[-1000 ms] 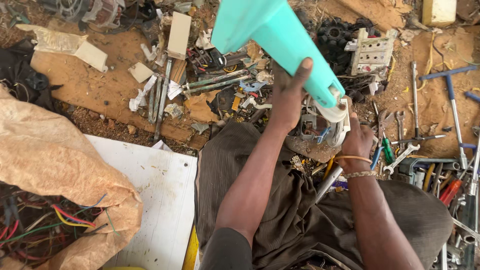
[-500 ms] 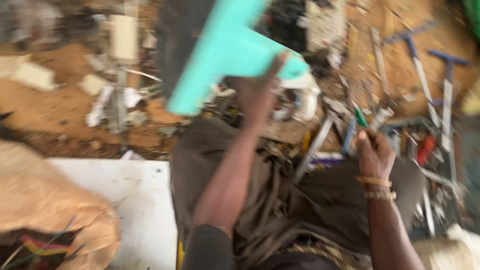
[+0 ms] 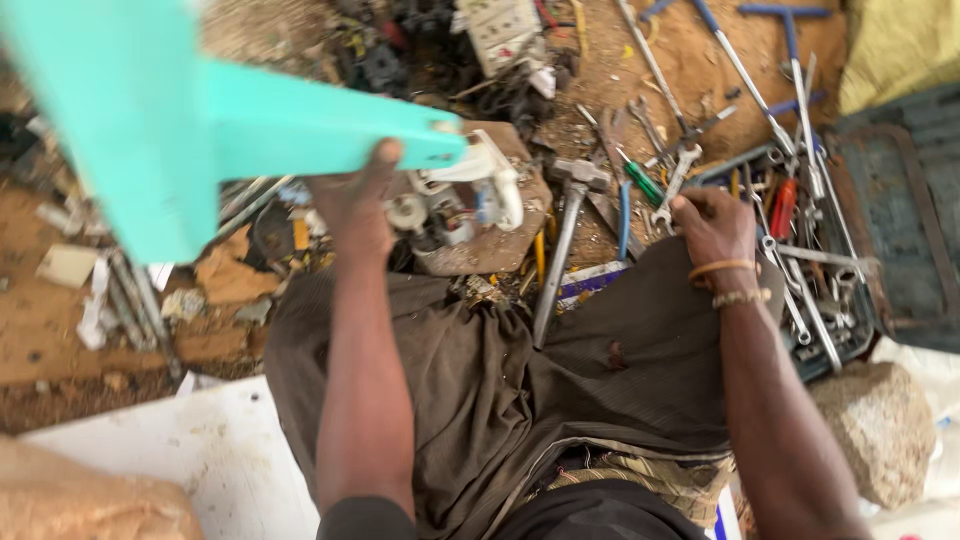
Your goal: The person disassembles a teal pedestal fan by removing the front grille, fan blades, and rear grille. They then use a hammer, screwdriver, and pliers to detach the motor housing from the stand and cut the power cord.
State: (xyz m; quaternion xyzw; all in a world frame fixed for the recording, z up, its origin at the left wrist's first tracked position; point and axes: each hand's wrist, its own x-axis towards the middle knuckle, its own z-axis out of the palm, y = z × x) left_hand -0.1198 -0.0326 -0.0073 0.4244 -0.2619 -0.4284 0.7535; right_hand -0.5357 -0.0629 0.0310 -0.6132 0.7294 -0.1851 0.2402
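My left hand (image 3: 358, 200) grips a large turquoise plastic housing (image 3: 190, 120), held up and pointing left across the view. A white and metal motor assembly (image 3: 470, 195) hangs at its right end over a flat stone. My right hand (image 3: 712, 225) rests at my right knee, next to a small wrench (image 3: 672, 190) and a green-handled screwdriver (image 3: 640, 180); whether its fingers hold anything I cannot tell. A hammer (image 3: 562, 235) lies between my knees.
A tray of spanners and red-handled tools (image 3: 815, 260) sits to the right. Long blue wrenches (image 3: 745, 60) lie on the dirt beyond. A white board (image 3: 210, 460) and a brown sack (image 3: 80, 500) are at lower left, a stone (image 3: 880, 425) at lower right.
My left hand has swung the turquoise housing from upright to pointing left. My right hand has left the motor end and moved right to the tools by my knee.
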